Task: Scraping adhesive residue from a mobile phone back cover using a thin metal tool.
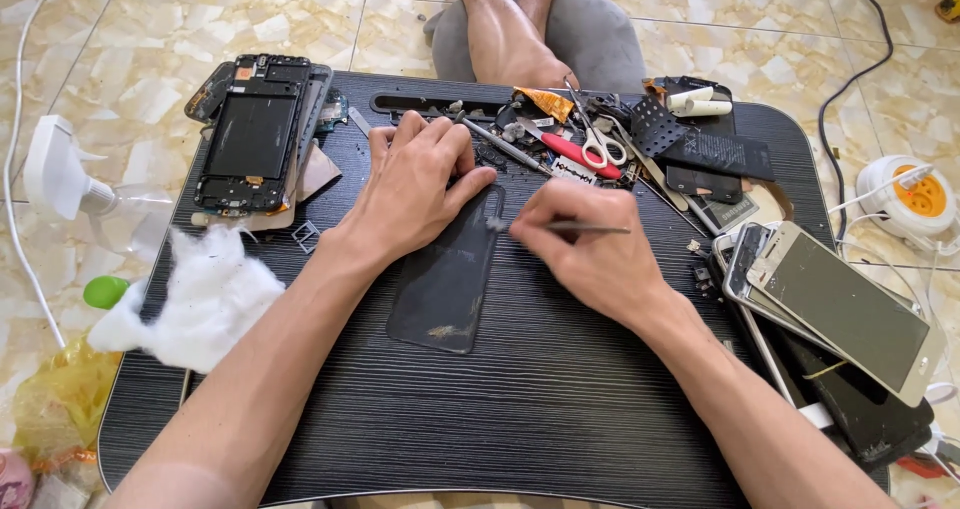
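A dark phone back panel lies flat in the middle of the black low table. My left hand presses down on the panel's upper left corner, fingers spread. My right hand pinches thin metal tweezers, whose tip touches the panel's top right edge beside my left thumb.
A stripped phone frame lies at the table's back left, white cotton at the left edge. Scissors, a screwdriver and small parts clutter the back. Stacked phones sit right. A spray bottle and power reel stand on the floor.
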